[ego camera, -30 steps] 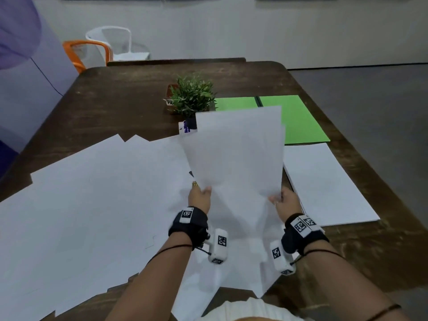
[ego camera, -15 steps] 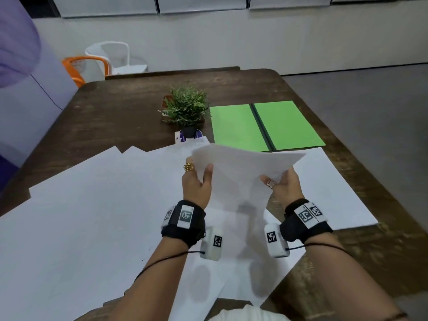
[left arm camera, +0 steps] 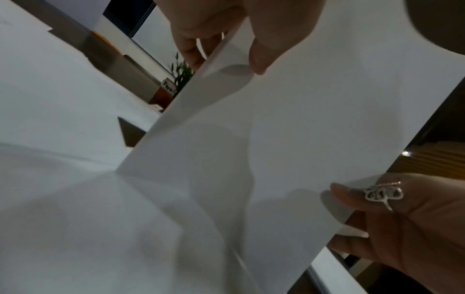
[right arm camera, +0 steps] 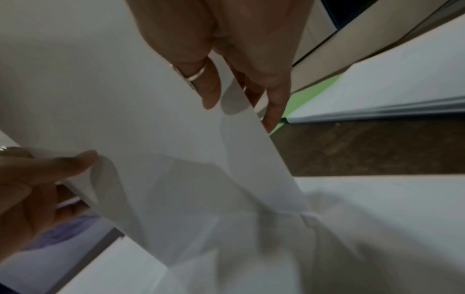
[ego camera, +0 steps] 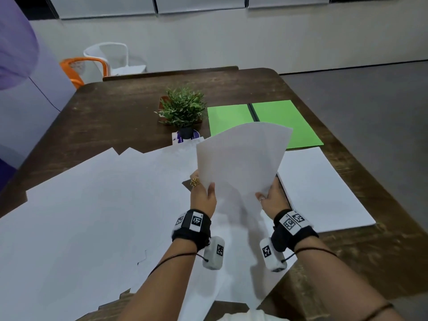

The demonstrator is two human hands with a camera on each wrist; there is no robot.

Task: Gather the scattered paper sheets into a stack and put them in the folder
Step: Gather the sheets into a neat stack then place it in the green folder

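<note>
I hold a few white paper sheets (ego camera: 240,163) upright above the table, fanned and leaning right. My left hand (ego camera: 203,193) pinches their lower left edge, thumb in front; the left wrist view shows that left hand (left arm camera: 226,49) on the sheets (left arm camera: 302,129). My right hand (ego camera: 268,198) pinches the lower right edge, as the right wrist view shows of the right hand (right arm camera: 239,95). The open green folder (ego camera: 264,121) lies flat beyond the sheets, partly hidden by them. Many loose sheets (ego camera: 92,205) cover the table's left and near side.
A neat pile of white paper (ego camera: 324,191) lies to the right of my hands, just in front of the folder. A small potted plant (ego camera: 183,110) stands left of the folder. Orange and white chairs (ego camera: 97,63) are beyond the dark wooden table (ego camera: 115,105).
The held sheets tipped forward and nearly flat half a second ago; now they stand upright again, leaning right. Both hands keep their hold and have shifted slightly.
</note>
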